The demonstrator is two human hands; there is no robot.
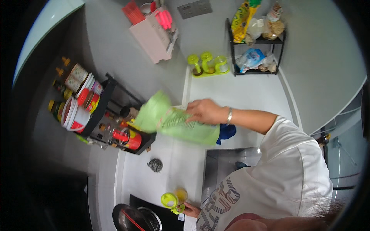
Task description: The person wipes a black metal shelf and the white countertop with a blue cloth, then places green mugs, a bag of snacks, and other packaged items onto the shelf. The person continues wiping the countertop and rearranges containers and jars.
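Observation:
A silver bracelet is on the wrist of my right hand, whose fingers grip a light green plastic bag. Motion blurs the bag, and it bears printing. Part of a dark blue cloth-like thing shows beyond the bag's lower right edge. Low in the view, my left hand holds a seasoning jar by its lime green handle. The jar has a lime green lid and yellowish contents, and it is near the black cooktop's edge. My left forearm is hidden behind my white shirt.
A black shelf with bottles and tubs stands left. Behind are a lime green jar set, a small black rack with bags, and a pink utensil holder. A steel scourer lies on the white counter. A pan sits on the cooktop.

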